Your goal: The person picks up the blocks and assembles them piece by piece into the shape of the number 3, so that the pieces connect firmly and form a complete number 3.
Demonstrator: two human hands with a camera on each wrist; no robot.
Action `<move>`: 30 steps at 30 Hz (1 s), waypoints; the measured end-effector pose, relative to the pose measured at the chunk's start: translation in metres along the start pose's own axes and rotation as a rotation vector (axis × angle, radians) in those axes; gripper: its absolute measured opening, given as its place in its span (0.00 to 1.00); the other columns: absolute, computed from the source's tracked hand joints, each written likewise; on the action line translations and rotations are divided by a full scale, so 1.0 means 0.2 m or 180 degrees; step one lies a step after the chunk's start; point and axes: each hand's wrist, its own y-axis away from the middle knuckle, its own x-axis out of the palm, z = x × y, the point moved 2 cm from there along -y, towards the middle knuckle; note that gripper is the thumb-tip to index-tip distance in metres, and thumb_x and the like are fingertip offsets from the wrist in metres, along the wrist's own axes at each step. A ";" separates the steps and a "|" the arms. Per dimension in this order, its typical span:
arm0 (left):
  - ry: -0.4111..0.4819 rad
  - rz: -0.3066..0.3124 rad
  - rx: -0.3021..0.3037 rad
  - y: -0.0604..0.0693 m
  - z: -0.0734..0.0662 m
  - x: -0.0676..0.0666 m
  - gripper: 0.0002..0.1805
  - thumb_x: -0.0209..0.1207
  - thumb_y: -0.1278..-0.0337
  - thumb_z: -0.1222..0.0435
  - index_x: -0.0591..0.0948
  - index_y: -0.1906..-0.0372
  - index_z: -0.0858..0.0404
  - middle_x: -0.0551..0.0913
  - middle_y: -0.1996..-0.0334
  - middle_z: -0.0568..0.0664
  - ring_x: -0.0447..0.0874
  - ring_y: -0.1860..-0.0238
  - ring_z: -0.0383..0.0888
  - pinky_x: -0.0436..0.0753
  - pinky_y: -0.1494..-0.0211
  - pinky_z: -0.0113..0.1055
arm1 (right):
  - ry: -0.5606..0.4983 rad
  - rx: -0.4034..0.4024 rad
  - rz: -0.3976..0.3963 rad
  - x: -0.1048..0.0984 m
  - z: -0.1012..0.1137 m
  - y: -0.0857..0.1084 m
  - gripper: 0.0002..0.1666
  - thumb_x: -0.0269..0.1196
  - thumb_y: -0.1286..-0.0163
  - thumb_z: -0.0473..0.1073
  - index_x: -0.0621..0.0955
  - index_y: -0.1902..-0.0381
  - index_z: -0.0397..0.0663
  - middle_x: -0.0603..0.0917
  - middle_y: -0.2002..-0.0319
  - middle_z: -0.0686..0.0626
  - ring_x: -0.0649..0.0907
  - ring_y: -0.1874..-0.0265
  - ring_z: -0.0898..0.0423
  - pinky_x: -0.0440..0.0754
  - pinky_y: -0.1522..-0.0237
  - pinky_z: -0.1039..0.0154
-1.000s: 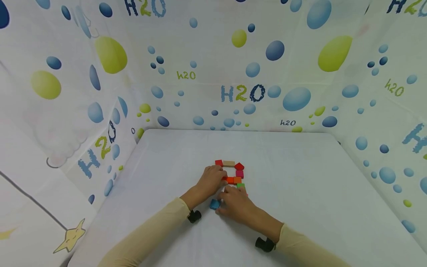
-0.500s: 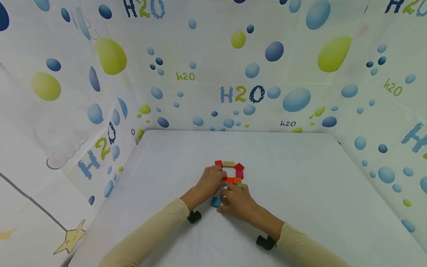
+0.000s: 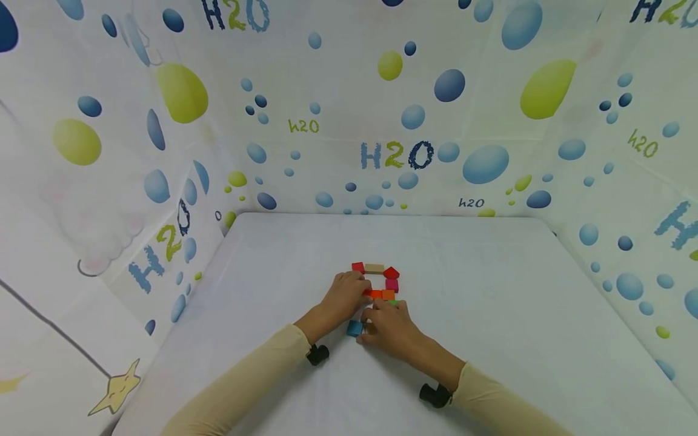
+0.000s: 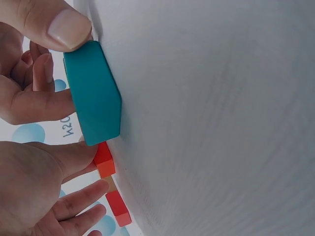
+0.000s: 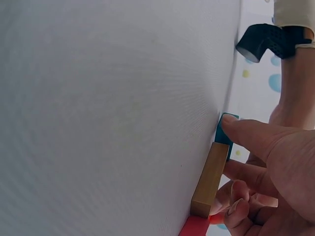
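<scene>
My right hand pinches a blue block between thumb and index finger. The right wrist view shows its thumb on the blue block, which stands at the end of a brown wooden block; a red block sits at the wooden block's other end. My left hand rests at the left end of a row of orange blocks, its fingers touching an orange block. A green block is mostly hidden by my right fingers.
Beyond the hands lie a red block, a tan block, a red pointed block and a pink block. All are on a white-covered table. A printed curtain stands behind.
My right hand has slid the blue block slightly right and away from me, and its fingers now cover more of the green block. The left hand has stayed in place.
</scene>
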 end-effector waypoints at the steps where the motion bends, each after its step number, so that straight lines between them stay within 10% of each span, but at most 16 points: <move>1: 0.0006 0.0004 -0.0005 0.00 0.00 0.00 0.12 0.71 0.33 0.58 0.89 0.49 0.57 0.86 0.48 0.52 0.80 0.41 0.49 0.76 0.29 0.54 | -0.0001 0.0003 0.0000 0.00 0.00 0.00 0.21 0.80 0.40 0.58 0.88 0.56 0.53 0.82 0.62 0.54 0.80 0.57 0.57 0.67 0.57 0.53; 30: 0.0045 -0.0050 0.0005 0.00 0.01 0.02 0.13 0.71 0.34 0.58 0.90 0.49 0.57 0.87 0.50 0.51 0.81 0.42 0.49 0.76 0.29 0.55 | 0.0037 0.0129 0.0010 0.00 0.00 0.00 0.22 0.80 0.41 0.58 0.88 0.55 0.53 0.83 0.60 0.53 0.81 0.54 0.56 0.67 0.58 0.54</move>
